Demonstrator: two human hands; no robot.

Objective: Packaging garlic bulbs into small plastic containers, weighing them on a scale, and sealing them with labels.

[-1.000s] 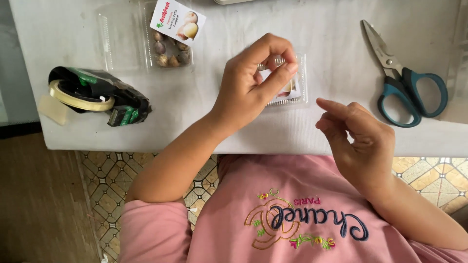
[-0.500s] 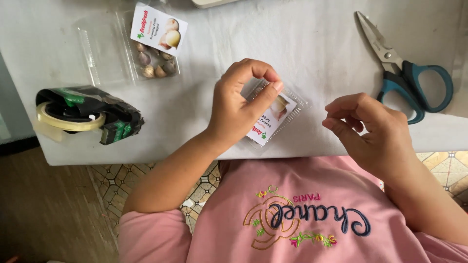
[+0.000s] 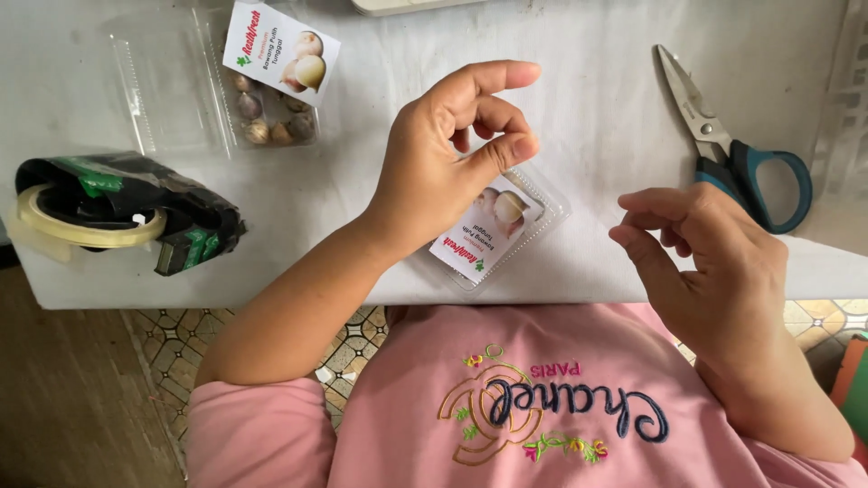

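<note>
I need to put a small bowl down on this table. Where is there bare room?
Bare white table lies between the left hand and the scissors. The left side is crowded: tape dispenser, open clamshell pack. The labelled pack fills the near edge.

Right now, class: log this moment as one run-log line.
left hand: pinching over clear labelled pack | right hand: empty, raised | scissors: on table

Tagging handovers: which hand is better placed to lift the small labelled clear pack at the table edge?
Left, probably. The left hand sits right over the clear pack, thumb on its lid. The right hand hovers apart from it, nearer the scissors.
</note>
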